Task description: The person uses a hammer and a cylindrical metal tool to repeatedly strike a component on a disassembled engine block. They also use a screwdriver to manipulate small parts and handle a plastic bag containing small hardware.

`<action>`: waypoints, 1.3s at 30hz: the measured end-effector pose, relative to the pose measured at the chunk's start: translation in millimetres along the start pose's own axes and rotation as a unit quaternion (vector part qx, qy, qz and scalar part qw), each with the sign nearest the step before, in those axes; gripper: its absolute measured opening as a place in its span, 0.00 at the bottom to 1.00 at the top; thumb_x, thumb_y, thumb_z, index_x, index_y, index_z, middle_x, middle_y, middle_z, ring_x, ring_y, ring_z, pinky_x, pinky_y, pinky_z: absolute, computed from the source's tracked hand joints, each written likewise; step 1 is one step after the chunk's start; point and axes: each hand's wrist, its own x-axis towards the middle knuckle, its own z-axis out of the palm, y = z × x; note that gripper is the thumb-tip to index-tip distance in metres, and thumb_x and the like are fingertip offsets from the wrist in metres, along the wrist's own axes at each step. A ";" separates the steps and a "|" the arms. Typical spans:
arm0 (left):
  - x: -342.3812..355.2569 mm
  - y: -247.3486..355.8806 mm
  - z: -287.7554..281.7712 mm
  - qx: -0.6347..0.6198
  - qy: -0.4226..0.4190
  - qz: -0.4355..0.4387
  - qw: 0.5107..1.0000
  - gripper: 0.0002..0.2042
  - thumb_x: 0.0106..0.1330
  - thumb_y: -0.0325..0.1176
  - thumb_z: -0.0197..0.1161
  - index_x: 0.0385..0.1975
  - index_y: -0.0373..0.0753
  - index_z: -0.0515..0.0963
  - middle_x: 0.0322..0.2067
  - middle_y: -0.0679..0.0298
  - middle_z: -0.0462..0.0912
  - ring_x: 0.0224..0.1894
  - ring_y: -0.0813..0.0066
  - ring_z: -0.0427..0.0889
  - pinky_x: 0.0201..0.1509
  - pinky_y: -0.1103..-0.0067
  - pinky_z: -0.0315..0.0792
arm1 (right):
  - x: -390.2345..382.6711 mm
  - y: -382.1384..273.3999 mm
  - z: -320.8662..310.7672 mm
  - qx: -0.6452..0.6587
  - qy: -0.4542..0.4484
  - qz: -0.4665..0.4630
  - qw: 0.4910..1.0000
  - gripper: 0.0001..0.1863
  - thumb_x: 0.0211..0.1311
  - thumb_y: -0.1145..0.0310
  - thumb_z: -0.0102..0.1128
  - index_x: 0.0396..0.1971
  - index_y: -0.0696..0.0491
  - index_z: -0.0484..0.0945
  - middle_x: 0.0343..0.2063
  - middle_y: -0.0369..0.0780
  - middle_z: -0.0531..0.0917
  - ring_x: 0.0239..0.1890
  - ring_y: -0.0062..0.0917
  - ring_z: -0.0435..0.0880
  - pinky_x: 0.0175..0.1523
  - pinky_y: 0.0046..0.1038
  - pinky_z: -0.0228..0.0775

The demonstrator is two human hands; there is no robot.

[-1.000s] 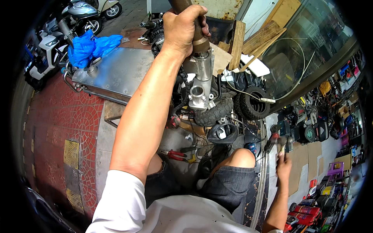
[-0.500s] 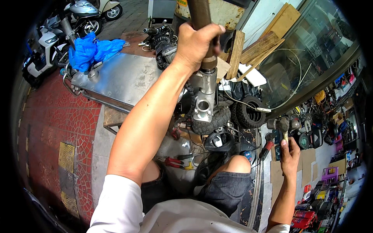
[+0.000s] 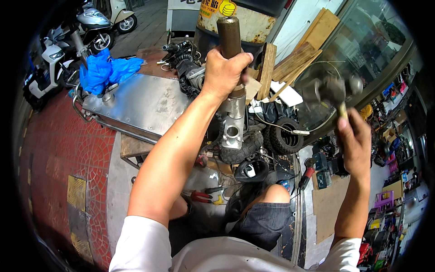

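Note:
My left hand (image 3: 225, 71) grips a brown metal tube (image 3: 229, 34) that stands upright on a silver steering stem (image 3: 233, 128). The stem rises from a small black scooter wheel (image 3: 240, 149) on the ground. My right hand (image 3: 355, 144) is raised at the right and holds a hammer (image 3: 333, 90) by its handle. The hammer head is blurred and sits level with the top of the stem, well to its right.
A steel plate (image 3: 140, 104) with a blue plastic bag (image 3: 102, 70) lies to the left. Red pliers (image 3: 199, 196) lie by my knee (image 3: 272, 194). Wooden boards (image 3: 290, 63), a spare tyre (image 3: 285, 136), parked scooters (image 3: 68, 50) and tool shelves (image 3: 398, 181) surround me.
My right hand has swung the hammer up from low at the right to head height. My left hand keeps its hold on the tube.

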 end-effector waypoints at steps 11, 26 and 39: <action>-0.8 -4.4 3.2 0.068 0.002 0.022 0.997 0.10 0.62 0.29 0.66 0.20 0.39 0.74 0.16 0.67 0.76 0.16 0.77 0.77 0.21 0.78 0.70 | 137.1 -156.0 15.8 -0.112 -0.035 -0.285 0.951 0.25 0.76 0.47 0.58 0.37 0.60 0.79 0.22 0.27 0.68 0.25 0.10 0.64 0.28 0.20 0.54; -3.0 -0.4 -3.5 0.054 -0.004 0.033 0.998 0.08 0.61 0.29 0.64 0.22 0.36 0.76 0.16 0.67 0.77 0.15 0.79 0.76 0.19 0.79 0.69 | 201.6 -191.2 25.5 -0.390 -0.169 -0.219 0.879 0.34 0.68 0.36 0.58 0.42 0.59 0.86 0.29 0.43 0.86 0.31 0.26 0.81 0.39 0.35 0.75; -2.3 -7.5 -3.1 0.088 0.019 0.043 0.995 0.07 0.59 0.27 0.64 0.21 0.38 0.76 0.15 0.68 0.76 0.16 0.79 0.75 0.20 0.77 0.67 | 166.1 -183.8 55.2 -0.474 -0.128 -0.238 0.838 0.28 0.76 0.44 0.52 0.39 0.57 0.83 0.24 0.49 0.83 0.28 0.42 0.82 0.41 0.43 0.76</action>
